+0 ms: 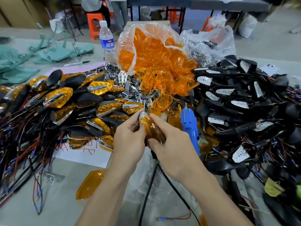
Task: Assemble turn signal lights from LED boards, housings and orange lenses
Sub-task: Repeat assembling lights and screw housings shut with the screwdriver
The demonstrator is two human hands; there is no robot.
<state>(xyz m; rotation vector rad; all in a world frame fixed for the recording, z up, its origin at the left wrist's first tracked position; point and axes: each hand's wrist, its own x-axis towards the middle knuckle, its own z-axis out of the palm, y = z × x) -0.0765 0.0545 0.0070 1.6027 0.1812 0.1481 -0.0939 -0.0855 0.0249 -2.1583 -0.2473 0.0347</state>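
Note:
Both my hands meet at the middle of the table around one turn signal light (pixel 149 126) with an orange lens and a chrome tip. My left hand (pixel 130 141) grips its left side with curled fingers. My right hand (pixel 167 141) pinches the orange lens from the right, thumb underneath. Its black cable hangs down between my wrists. A clear bag of orange lenses (pixel 154 53) spills open behind. Finished lights (pixel 58 98) are heaped on the left. Black housings with white LED boards (pixel 241 101) are piled on the right.
A blue electric screwdriver (pixel 190 128) lies just right of my hands. A loose orange lens (pixel 89 183) lies at the front left. Chrome inserts (pixel 123 79) sit mid-table. A water bottle (pixel 106 43), a marker (pixel 76 63) and green fabric (pixel 19 62) are at the back left.

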